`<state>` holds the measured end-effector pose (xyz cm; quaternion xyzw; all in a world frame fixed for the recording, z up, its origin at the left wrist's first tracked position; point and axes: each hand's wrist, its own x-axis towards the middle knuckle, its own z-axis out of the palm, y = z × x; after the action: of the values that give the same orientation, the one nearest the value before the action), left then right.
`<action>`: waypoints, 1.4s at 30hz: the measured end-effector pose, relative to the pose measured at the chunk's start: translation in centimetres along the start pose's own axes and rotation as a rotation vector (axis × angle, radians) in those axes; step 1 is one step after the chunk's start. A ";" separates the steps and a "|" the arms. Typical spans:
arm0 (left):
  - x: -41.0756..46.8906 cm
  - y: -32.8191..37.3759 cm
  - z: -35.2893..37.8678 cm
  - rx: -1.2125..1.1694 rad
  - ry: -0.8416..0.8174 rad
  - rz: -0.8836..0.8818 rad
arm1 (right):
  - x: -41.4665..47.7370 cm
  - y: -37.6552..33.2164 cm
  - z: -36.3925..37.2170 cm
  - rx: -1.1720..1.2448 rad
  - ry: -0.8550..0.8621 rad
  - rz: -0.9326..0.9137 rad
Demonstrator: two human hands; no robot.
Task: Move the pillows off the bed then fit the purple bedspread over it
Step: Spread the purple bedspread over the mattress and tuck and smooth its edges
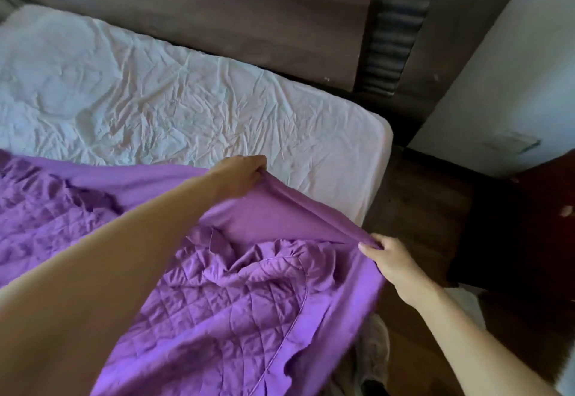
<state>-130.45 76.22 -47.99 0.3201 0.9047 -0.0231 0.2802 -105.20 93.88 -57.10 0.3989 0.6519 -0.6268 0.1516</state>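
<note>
— Purple is showing all over the near half of the bed (pixel 155 90). What is lying there?

— That is the purple bedspread (pixel 236 296). It is lying bunched up and wrinkly on the near half. The white sheet is showing on the far half.

— What is the left hand doing?

— The left hand (pixel 239 174) is pinching the smooth edge of the bedspread, with its fingers curled tight round the cloth.

— And the right hand?

— The right hand (pixel 392 258) is gripping the same edge by the right side of the bed, fingers curled round it too. The edge is stretching tight between the two hands.

— What is standing behind the bed?

— A brown headboard (pixel 217 6). A wood floor (pixel 413 196) is showing on the right.
</note>
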 end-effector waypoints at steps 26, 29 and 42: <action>11.3 3.4 -2.2 -0.048 0.392 -0.252 | 8.1 -3.9 -6.1 0.256 0.165 -0.020; 14.1 4.5 -2.9 -0.100 0.441 -0.163 | 11.1 -3.9 -7.9 0.444 0.277 0.011; 25.2 5.4 -2.7 0.169 0.238 0.394 | 22.9 -3.0 -13.9 0.192 0.467 -0.173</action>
<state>-144.68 95.39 -58.16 0.5131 0.8463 -0.0059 0.1430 -117.68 114.83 -68.59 0.4882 0.6385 -0.5872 -0.0956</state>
